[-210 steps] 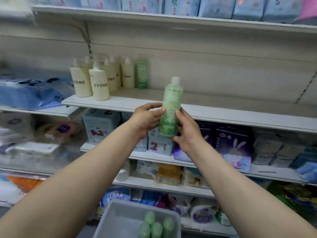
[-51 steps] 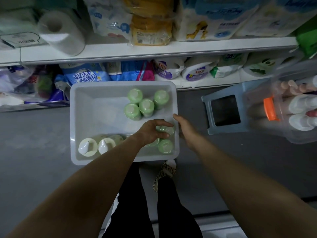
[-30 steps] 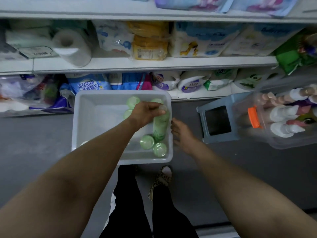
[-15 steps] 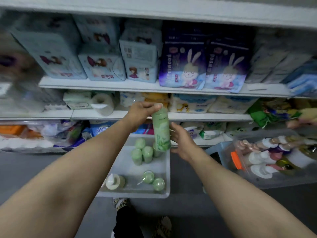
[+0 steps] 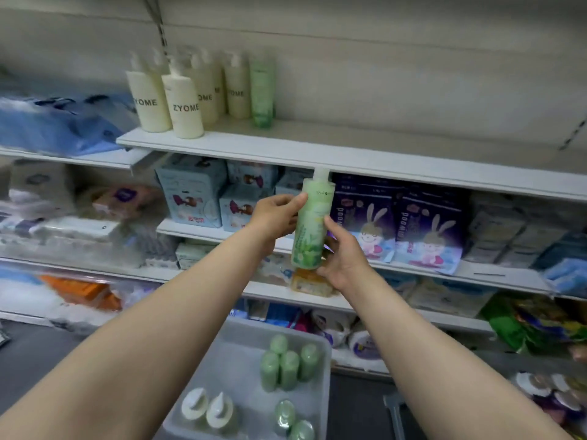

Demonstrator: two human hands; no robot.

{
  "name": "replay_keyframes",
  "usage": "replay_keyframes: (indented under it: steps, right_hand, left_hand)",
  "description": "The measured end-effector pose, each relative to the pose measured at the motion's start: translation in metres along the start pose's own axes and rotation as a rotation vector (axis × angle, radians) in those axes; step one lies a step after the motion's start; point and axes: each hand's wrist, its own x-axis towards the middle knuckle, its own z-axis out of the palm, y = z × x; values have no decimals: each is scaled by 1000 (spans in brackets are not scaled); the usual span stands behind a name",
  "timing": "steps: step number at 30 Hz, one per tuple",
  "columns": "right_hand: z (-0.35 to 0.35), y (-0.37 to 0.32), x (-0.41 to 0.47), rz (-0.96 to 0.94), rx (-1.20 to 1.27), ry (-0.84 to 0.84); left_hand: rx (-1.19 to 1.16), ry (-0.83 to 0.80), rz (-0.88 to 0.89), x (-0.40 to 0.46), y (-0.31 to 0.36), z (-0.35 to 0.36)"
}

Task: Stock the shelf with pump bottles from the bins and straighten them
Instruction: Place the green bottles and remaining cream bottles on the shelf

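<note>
I hold a green pump bottle point(image 5: 313, 223) upright in both hands, just below the front edge of the white shelf point(image 5: 349, 160). My left hand point(image 5: 274, 217) grips its upper part and my right hand point(image 5: 344, 255) wraps its lower part. On the shelf's left stand several cream ZYOME pump bottles point(image 5: 182, 103) and one green bottle point(image 5: 262, 90). Below me a grey bin point(image 5: 235, 360) holds several green bottles point(image 5: 287, 363) and two cream ones point(image 5: 208, 409).
The shelf to the right of the standing bottles is bare. Lower shelves carry blue boxes point(image 5: 190, 192), purple rabbit packs point(image 5: 400, 223) and wrapped goods. A second clear bin with mixed bottles point(image 5: 552, 395) sits at the lower right on the floor.
I lifted a green bottle out of the grey bin with my left hand, my right hand joined it, and both raised it toward the shelf as my view tilted up.
</note>
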Motion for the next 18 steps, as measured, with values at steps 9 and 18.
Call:
replay_keyframes:
  steps: [9,18]
  right_hand:
    - [67,-63,13,-170,-73,-87]
    - [113,-100,33,-423,-207,-217]
  left_hand:
    - [-86,-22,101,1,54,-22]
    - [-97,-33,201,38,97,-43]
